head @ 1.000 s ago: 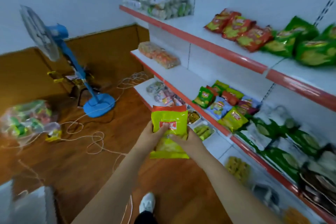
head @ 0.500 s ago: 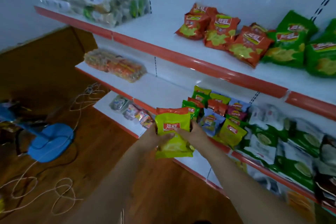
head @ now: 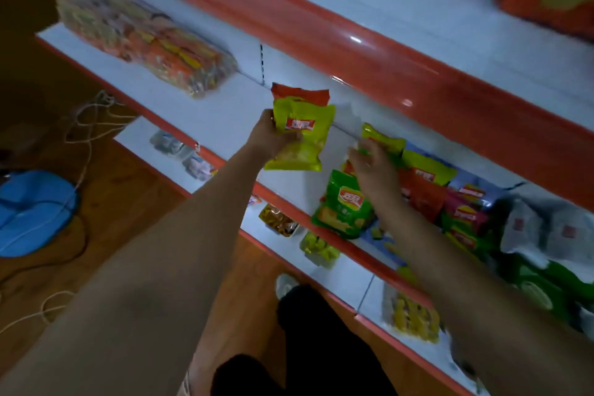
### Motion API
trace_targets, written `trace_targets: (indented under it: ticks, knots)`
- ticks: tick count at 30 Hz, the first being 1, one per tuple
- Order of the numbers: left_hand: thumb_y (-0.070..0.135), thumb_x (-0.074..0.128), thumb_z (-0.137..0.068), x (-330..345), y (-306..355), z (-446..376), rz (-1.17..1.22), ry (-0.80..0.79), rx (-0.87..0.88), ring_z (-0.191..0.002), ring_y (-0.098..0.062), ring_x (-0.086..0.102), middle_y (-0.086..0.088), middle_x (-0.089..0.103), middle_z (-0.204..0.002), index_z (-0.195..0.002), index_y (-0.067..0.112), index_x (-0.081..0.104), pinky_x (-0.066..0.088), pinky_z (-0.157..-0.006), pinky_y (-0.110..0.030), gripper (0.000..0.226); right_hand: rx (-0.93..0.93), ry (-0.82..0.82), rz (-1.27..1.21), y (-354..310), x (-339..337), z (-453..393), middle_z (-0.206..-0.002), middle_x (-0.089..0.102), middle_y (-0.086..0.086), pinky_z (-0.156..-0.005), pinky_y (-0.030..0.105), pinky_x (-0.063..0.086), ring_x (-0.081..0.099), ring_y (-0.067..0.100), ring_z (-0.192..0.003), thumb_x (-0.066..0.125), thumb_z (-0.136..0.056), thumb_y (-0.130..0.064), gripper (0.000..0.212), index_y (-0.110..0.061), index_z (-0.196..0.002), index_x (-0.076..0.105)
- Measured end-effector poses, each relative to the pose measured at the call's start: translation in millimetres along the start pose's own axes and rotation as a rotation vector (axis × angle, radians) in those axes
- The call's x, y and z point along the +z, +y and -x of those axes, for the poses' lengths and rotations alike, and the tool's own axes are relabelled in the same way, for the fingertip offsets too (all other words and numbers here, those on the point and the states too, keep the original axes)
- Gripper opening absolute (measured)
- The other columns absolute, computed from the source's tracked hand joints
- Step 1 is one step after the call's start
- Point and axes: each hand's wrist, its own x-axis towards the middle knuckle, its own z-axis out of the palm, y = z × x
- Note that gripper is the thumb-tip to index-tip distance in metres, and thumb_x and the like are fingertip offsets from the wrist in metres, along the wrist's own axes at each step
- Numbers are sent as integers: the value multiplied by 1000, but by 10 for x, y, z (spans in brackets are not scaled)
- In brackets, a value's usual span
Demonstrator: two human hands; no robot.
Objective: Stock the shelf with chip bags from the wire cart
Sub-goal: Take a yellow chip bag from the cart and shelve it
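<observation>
Above the middle shelf (head: 225, 112), the left hand (head: 273, 138) holds two chip bags together: a yellow bag (head: 302, 138) in front and an orange bag (head: 300, 94) behind it, of which only the top edge shows. Both are soft, shiny foil pouches, puffed like small pillows, with crimped flat seams at top and bottom. The yellow bag has a small red and white label in its middle. The fingers curl round the left edge of the bags and the thumb lies on the front; the bags stand nearly upright, a little tilted, over the bare white board. The left forearm is stretched forward and up from the lower left.

The right hand (head: 373, 164) reaches to the row of bags on the same shelf. Its fingers pinch the lower part of another yellow bag (head: 382, 138), which stands tilted at the left end of the row, near the back panel. The picture is blurred here, so the exact grip is not sharp. Just below this hand a green bag (head: 344, 206) lies at the front edge of the shelf, with red, purple and pink bags to the right of it.

The shelf boards are smooth white metal with a glossy orange-red front strip (head: 369, 51). At the left end of the middle shelf lies a long clear plastic pack (head: 144, 38) of small orange and yellow snacks.
</observation>
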Motion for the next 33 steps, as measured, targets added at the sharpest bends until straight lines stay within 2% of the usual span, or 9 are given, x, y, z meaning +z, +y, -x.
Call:
trace_targets:
  ticks: [3,6,9,12,15,19,24,29,33]
  knots:
    - [23,84,-71,317,30,-502,-90,-43,-8,-110,-28,63,-16,63,-124,-127,4,48,52,-87,-36,69,-45,86,31,272,-54,-242,-121,61,5,-80,30,45,55,12,-98,53,-96,-31,36,-18,-129,55]
    - [41,77,-75,747,9,-808,-372,-196,48,-129,-36,49,-18,54,-137,-139,11,43,39,-107,-40,79,-49,128,87,504,-112,-423,-120,60,4,-93,39,49,57,17,-103,52,-95,-33,39,-17,-131,54]
    - [48,74,-81,1047,-54,-900,-619,-284,18,-140,-43,29,-21,34,-150,-155,19,17,29,-112,-48,98,-23,147,133,642,-124,-533,-129,57,8,-99,38,46,55,21,-116,53,-96,-33,43,-13,-134,51]
    - [57,78,-72,1009,-6,-763,-712,-190,30,-146,-41,17,-19,17,-159,-157,16,-7,24,-116,-54,126,-13,140,168,588,-111,-413,-141,48,12,-109,43,39,48,26,-128,53,-96,-34,51,-13,-142,43]
    - [58,76,-74,651,75,-449,-698,-72,30,-147,-38,15,-18,13,-161,-157,16,-9,24,-117,-53,126,-23,103,209,406,-62,-134,-152,34,12,-110,28,27,35,25,-139,51,-97,-33,57,-12,-148,34]
    - [50,71,-83,-10,57,425,-586,21,2,-145,-39,20,-20,16,-159,-158,17,-2,27,-116,-51,110,-49,7,266,43,112,359,-149,37,16,-110,42,34,36,32,-137,53,-95,-35,59,-11,-146,36]
    - [41,72,-86,-858,-390,2161,-404,226,-135,-142,-38,29,-20,28,-154,-157,14,16,27,-114,-40,94,-198,-186,278,-582,646,1409,-141,46,21,-107,38,35,43,34,-131,60,-91,-26,58,-5,-142,42]
    - [47,59,-93,-1680,-1176,4124,-218,527,-460,-150,-31,18,-12,18,-163,-158,21,11,25,-120,-44,85,-470,-561,349,-1009,1497,2737,-140,50,19,-107,40,39,47,33,-130,61,-91,-32,59,-7,-141,43]
    - [40,60,-94,-2020,-1599,5590,-18,900,-586,-141,-32,37,-14,37,-155,-156,18,20,35,-113,-41,77,-723,-918,407,-1258,2095,3990,-152,37,13,-114,41,33,36,29,-139,49,-96,-43,65,-13,-150,29]
